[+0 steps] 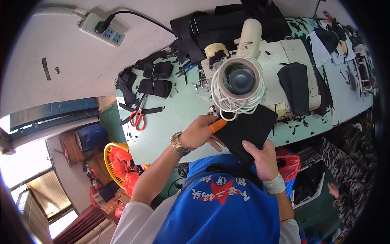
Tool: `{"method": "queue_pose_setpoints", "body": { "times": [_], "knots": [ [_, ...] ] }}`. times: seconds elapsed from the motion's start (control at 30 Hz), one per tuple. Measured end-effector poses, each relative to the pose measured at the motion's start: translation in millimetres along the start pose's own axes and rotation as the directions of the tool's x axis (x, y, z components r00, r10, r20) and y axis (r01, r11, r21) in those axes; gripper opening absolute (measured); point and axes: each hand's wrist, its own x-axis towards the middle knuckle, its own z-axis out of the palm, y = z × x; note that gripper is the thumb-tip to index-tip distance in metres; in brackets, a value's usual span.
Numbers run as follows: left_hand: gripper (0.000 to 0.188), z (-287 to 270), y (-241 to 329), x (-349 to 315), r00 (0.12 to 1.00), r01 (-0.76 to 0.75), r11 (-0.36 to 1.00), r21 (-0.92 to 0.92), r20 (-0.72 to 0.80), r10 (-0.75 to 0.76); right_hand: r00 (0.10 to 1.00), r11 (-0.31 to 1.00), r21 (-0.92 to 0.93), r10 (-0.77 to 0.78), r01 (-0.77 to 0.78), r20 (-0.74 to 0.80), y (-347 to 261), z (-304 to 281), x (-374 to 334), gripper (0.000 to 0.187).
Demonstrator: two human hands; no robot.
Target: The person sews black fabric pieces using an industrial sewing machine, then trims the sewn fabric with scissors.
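Right fingers [255, 151] pinch black fabric [252, 129] — matte, flat, straight-edged.

Black cloth [254, 127], mostly flat, slanted, over edge of green tabletop [185, 106].

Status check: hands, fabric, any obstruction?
Left hand, orange cover on one finger, at black fabric's left edge. Right hand gripping its near side. Coiled white cord partly hides its far edge.

The pale green worktop [183, 110] carries red-handled scissors [139, 113] and two banded black bundles [155, 88] toward its left edge.
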Motion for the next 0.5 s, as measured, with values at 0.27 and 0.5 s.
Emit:
{"method": "queue_pose_setpoints", "body": {
  "times": [0.27,0.5],
  "knots": [
    [0.045,6,-15,25,0.997,-0.046,0.993,-0.108,0.05,0.051,0.999,1.0,-0.002,-0.015,0.015,-0.036,-3,-2,-4,0.021],
    [0.049,59,-26,15,0.928,-0.369,0.929,0.003,-0.055,0.369,0.986,0.674,-0.734,0.047,0.085,0.158,-27,-6,-20,0.038]
  ]
}}
